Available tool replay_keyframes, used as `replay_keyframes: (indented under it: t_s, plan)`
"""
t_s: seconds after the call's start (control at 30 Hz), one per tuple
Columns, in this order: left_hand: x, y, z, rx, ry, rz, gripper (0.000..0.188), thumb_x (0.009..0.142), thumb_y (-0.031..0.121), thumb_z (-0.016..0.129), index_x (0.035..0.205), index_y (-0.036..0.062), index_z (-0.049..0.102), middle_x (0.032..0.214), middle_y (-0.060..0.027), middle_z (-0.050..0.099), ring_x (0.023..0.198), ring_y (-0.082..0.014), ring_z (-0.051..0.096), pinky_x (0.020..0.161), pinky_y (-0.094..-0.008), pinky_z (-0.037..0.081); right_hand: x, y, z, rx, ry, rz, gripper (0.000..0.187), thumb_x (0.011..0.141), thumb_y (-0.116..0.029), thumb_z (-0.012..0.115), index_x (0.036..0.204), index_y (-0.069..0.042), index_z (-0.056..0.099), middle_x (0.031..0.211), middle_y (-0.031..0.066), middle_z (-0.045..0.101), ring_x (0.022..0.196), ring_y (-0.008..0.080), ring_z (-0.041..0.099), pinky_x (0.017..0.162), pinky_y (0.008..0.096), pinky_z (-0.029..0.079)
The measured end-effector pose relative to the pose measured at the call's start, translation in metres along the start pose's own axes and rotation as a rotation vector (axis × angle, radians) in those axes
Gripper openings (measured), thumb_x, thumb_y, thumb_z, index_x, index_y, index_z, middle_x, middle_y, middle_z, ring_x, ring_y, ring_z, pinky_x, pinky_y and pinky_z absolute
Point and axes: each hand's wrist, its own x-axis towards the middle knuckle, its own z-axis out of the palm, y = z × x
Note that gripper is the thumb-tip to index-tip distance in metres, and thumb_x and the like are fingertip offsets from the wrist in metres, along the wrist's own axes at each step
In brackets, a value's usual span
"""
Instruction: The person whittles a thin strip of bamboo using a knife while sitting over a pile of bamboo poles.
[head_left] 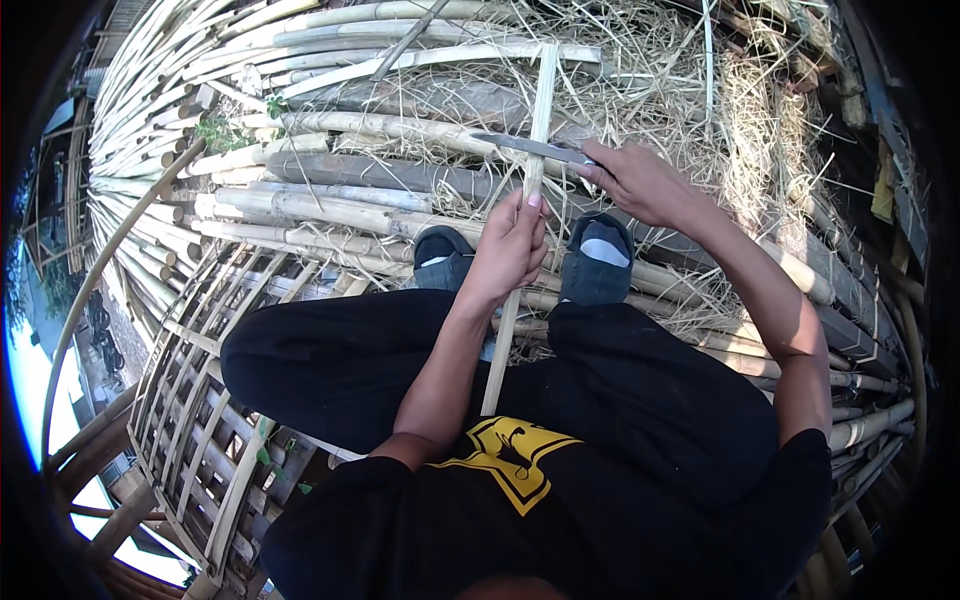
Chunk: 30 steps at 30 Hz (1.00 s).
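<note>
A pale, flat bamboo strip [543,95] runs lengthwise in front of me, its near end close to my shirt and its far end over the straw. My left hand [515,240] is closed around the strip near its middle, thumb on top. In my right hand [640,182] is a knife [530,147], its fingers wrapped round a handle that they mostly hide. The grey blade points left and lies across the strip, just beyond my left hand. Whether its edge bites into the bamboo I cannot tell.
Bamboo poles [350,215] lie side by side under my shoes [598,258]. Dry straw and shavings [640,75] cover the far right. A slatted bamboo lattice [215,400] stands at the left, near a stack of poles [150,120]. A curved pole [100,265] rises at the far left.
</note>
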Motion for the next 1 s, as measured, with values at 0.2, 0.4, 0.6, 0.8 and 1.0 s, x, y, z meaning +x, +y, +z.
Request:
replay_keyframes:
  t_s: [0.2,0.4,0.6,0.8,1.0]
  plan:
    - [0.001,-0.002,-0.001,0.002,0.022,0.005,0.026,0.103,0.033,0.037,0.092,0.0101,0.043,0.056,0.0065,0.025,0.036,-0.0023,0.020,0.030,-0.0201,0.016,-0.005,-0.003,0.004,0.030,-0.070,-0.019,0.034,0.101,-0.036,0.038,0.093,-0.004,0.048,0.059,0.0195,0.047,0.057,0.0401,0.048,0.059,0.0488,0.039]
    - [0.000,-0.003,0.000,0.071,0.014,0.040,0.026,0.103,0.032,0.038,0.090,0.0099,0.042,0.055,0.0064,0.027,0.036,-0.0020,0.021,0.030,-0.0205,0.016,-0.004,0.022,0.013,-0.037,0.078,-0.207,0.034,0.099,-0.037,0.039,0.090,-0.007,0.049,0.055,0.0167,0.049,0.056,0.0398,0.053,0.056,0.0498,0.040]
    - [0.005,-0.001,-0.001,0.078,0.070,0.035,0.025,0.103,0.030,0.039,0.087,0.0106,0.041,0.055,0.0066,0.027,0.036,-0.0020,0.022,0.031,-0.0203,0.016,0.018,0.048,0.004,-0.256,0.099,-0.199,0.034,0.099,-0.037,0.037,0.089,-0.009,0.052,0.055,0.0152,0.050,0.054,0.0375,0.053,0.054,0.0476,0.042]
    - [-0.016,-0.001,-0.001,0.070,-0.100,0.034,0.026,0.103,0.033,0.037,0.089,0.0111,0.041,0.055,0.0064,0.025,0.036,-0.0023,0.019,0.031,-0.0207,0.015,0.008,0.168,-0.097,-0.381,0.384,0.397,0.048,0.101,-0.041,0.029,0.090,-0.002,0.054,0.065,0.0170,0.057,0.061,0.0356,0.056,0.063,0.0478,0.044]
    - [-0.008,0.005,-0.002,-0.045,-0.060,0.001,0.028,0.103,0.034,0.036,0.092,0.0093,0.043,0.056,0.0061,0.024,0.036,-0.0024,0.020,0.030,-0.0205,0.016,0.012,0.087,-0.055,0.088,0.394,0.174,0.054,0.101,-0.047,0.034,0.081,0.001,0.050,0.060,0.0108,0.043,0.055,0.0226,0.040,0.057,0.0388,0.037]
